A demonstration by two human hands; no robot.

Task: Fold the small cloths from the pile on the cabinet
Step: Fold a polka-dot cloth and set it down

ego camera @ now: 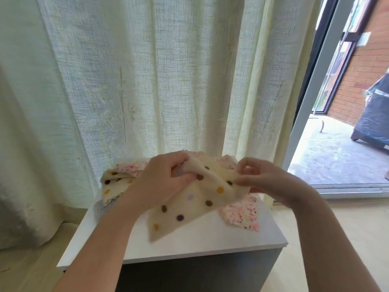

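So the dotted cloth (189, 209) is up off the cabinet (189, 247), hanging at a slant with its low corner just about brushing the white top. The left hand (160, 182) has its fingers curled round a bunched bit of the upper edge. The right hand (263, 182) pinches the same edge further along, between thumb and fingertips. The rest of the pile sits underneath and behind: a pink cloth (242, 213) on the right and a second dotted one (113, 184) on the left.

My take on doing this fold nicely: slide both grips out to the actual corners and pull the edge taut so the bunching goes. Then lay it flat on the bare front of the top before doubling it over. Folded mid-air like this, it probably ends up lopsided.
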